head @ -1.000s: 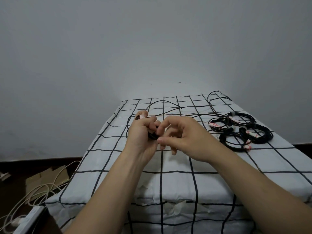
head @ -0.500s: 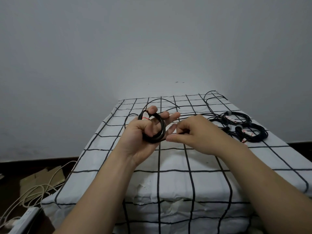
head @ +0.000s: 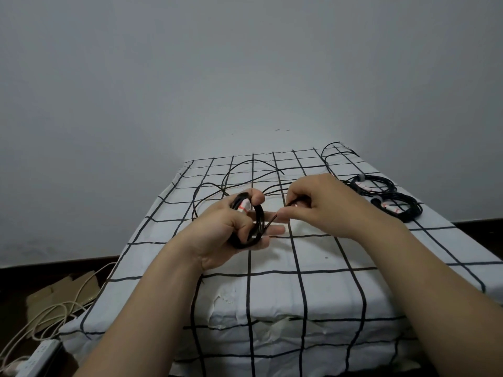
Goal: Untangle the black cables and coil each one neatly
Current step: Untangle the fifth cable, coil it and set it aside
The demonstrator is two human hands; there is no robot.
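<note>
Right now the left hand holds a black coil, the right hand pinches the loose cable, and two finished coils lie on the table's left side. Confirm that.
Wrong side: the head view shows the two finished coils on the right side of the table. The rest holds: the left hand holds a black coil, and the right hand pinches the loose cable.

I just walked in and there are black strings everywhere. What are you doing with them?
A person is coiling up black cables on a table with a checked cloth. The left hand grips a small coil, and the right hand pinches the loose cable that leads into it. The rest of that cable lies sprawled across the cloth behind the hands. Two finished coils lie at the right side.
</note>
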